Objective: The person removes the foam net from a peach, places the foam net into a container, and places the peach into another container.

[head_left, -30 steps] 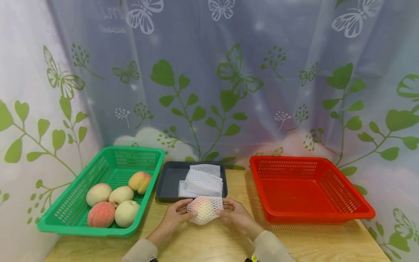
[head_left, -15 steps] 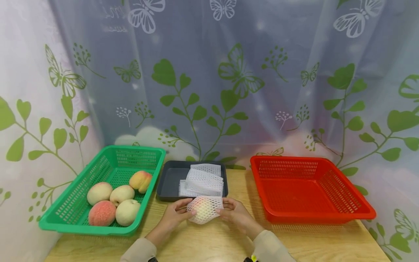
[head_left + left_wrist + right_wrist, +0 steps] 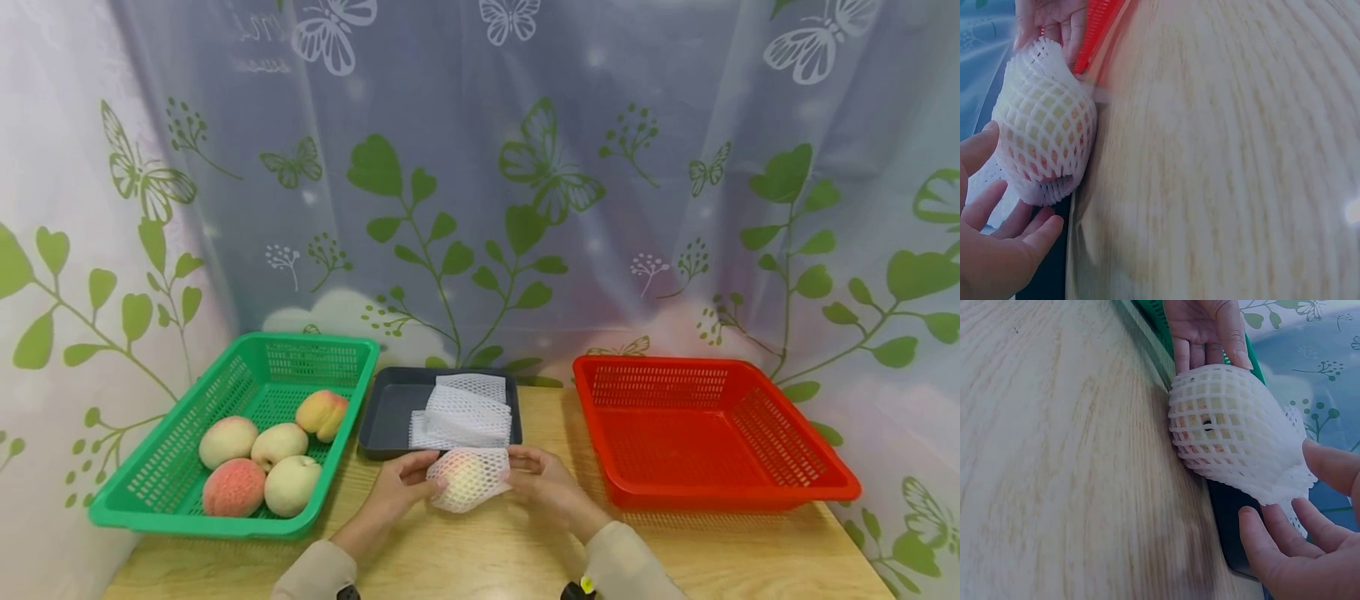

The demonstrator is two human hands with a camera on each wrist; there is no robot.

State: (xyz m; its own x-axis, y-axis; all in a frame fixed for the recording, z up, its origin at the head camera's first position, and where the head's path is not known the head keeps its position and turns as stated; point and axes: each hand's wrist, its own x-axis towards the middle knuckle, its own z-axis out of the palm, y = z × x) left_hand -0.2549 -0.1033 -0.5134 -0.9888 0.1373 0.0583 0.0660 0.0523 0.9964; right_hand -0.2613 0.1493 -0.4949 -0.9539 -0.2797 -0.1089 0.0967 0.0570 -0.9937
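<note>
A pale peach with a red blush [image 3: 467, 481] shows through a white foam net [image 3: 1229, 415] stretched round it, close over the table at the dark tray's front edge. My left hand [image 3: 399, 490] holds the peach's left end through the net, thumb on the near side and fingers beneath. At the net's narrowed right end, my right hand [image 3: 551, 487] has thumb and fingers loosely round the foam. The left wrist view shows the net's open rim [image 3: 1054, 187] beside the left fingers [image 3: 1041, 237].
On the left, a green basket [image 3: 135, 518] holds several peaches [image 3: 234, 488]. Spare foam nets [image 3: 465, 412] lie in the dark tray [image 3: 386, 417] behind my hands. A red basket [image 3: 660, 421] stands at the right on the wooden table [image 3: 480, 558], with a printed curtain [image 3: 465, 275] behind.
The right hand and its thumb have shifted slightly right along the net's end. The left hand and the netted peach stay almost in place.
</note>
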